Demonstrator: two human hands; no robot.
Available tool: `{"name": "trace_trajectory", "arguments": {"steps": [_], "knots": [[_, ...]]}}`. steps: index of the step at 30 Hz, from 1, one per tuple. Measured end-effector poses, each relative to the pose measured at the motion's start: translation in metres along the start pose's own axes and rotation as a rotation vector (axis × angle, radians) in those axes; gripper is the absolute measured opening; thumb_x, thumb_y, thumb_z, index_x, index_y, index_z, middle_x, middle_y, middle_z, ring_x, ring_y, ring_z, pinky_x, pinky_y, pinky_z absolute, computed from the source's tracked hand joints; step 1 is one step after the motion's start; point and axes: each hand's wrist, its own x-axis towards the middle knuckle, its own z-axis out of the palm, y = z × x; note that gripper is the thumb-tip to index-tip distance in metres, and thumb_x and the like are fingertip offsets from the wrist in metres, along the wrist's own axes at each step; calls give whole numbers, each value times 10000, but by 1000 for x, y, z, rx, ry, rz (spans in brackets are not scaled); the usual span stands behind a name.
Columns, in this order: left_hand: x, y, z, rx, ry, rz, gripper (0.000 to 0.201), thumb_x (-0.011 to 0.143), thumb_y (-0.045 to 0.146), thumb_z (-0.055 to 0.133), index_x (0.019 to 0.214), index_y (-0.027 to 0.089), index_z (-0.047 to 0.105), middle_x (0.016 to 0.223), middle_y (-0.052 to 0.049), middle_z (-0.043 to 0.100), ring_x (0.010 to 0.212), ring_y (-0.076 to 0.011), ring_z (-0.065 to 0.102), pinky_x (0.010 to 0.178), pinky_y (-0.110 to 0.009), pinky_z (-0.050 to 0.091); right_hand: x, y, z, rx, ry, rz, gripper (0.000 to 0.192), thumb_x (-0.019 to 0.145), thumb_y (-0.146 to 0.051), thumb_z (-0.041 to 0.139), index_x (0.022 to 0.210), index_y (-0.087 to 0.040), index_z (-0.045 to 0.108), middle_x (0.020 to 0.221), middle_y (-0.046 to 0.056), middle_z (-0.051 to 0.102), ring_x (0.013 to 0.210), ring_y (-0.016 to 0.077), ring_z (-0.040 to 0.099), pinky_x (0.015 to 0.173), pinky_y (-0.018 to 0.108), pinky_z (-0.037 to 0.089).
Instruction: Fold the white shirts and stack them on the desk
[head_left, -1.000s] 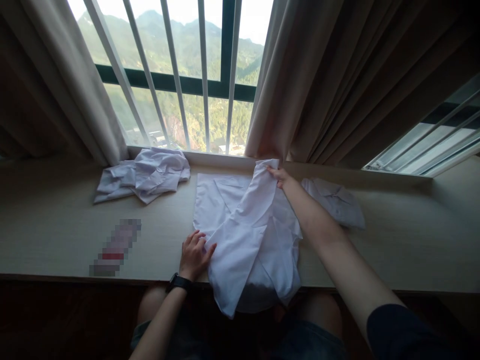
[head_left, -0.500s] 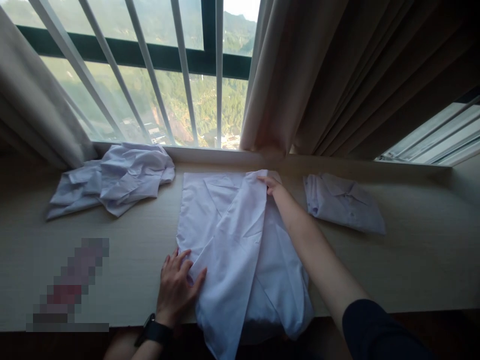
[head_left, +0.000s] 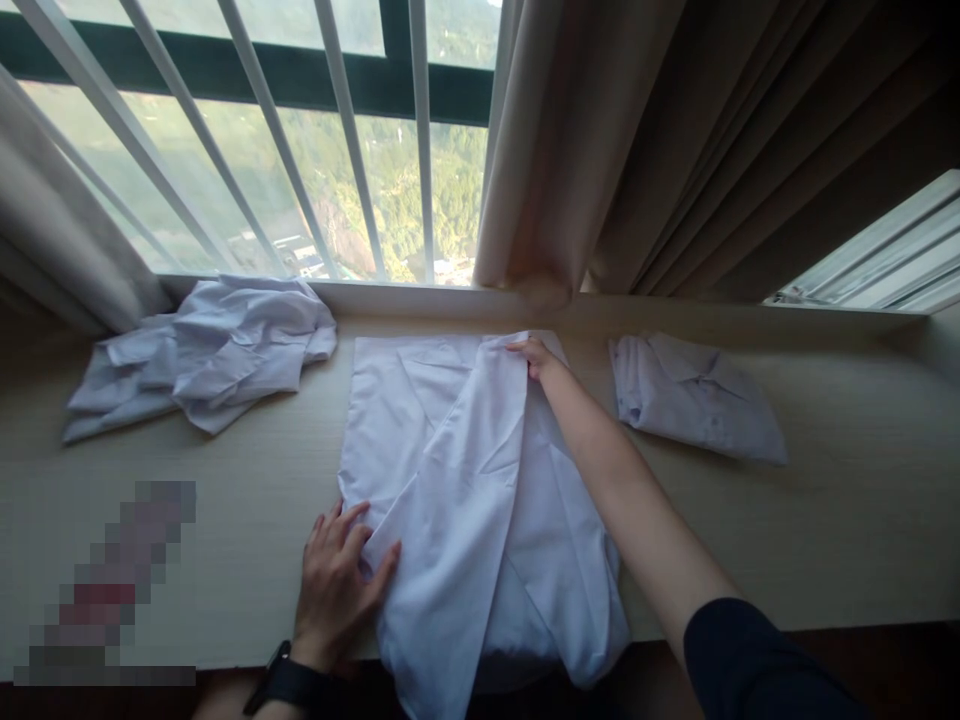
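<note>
A white shirt lies spread on the pale wooden ledge, its lower part hanging over the front edge. My right hand pinches the far corner of a fold laid diagonally across the shirt. My left hand, with a dark watch on the wrist, presses flat with spread fingers on the shirt's near left edge.
A crumpled white garment lies at the back left. A folded white shirt rests to the right. A blurred object sits near the front left. Beige curtains and a barred window stand behind the ledge.
The view has tilted down and nearer. My right hand has brought the folded flap slightly left and lower onto the shirt. My left hand stays pressed on the left edge.
</note>
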Motion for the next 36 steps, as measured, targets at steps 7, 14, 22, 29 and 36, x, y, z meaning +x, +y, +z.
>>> {"name": "trace_trajectory", "arguments": {"steps": [7, 14, 22, 29, 36], "knots": [[0, -1, 1, -5, 2, -7, 215, 818, 417, 664, 854, 226, 574, 1279, -108, 627, 1324, -365, 475, 1113, -597, 368, 18, -3, 30, -730, 405, -525, 359, 798, -160, 594, 1155, -170, 632, 1244, 112, 649, 1224, 239, 551, 1114, 382, 371], [1, -1, 0, -13, 11, 0, 207, 810, 403, 674, 862, 227, 580, 1274, -108, 628, 1321, -362, 477, 1108, -594, 371, 28, 4, 115, -1052, 4, -366, 464, 788, -435, 709, 1191, -209, 669, 1117, 82, 722, 1068, 244, 649, 930, 305, 476], [2, -2, 1, -7, -13, -4, 203, 814, 393, 669, 879, 227, 571, 1279, -109, 619, 1339, -358, 455, 1104, -584, 370, 30, 12, 101, -1065, 290, -412, 354, 857, -325, 623, 1189, -224, 693, 1131, 82, 716, 1119, 243, 603, 965, 321, 449], [2, -2, -1, -23, -14, -11, 208, 798, 391, 675, 868, 226, 569, 1288, -105, 619, 1341, -362, 454, 1116, -588, 354, 22, 10, 69, -1005, 365, -383, 363, 961, -449, 466, 1141, -238, 700, 1122, 88, 706, 1112, 240, 588, 983, 365, 432], [2, -2, 0, -38, -11, -17, 204, 788, 392, 672, 874, 234, 575, 1283, -102, 629, 1342, -366, 456, 1108, -598, 362, 23, 16, 1, -1041, 444, -120, 345, 738, -349, 716, 1026, -159, 724, 1126, 165, 683, 1085, 305, 617, 940, 425, 482]]}}
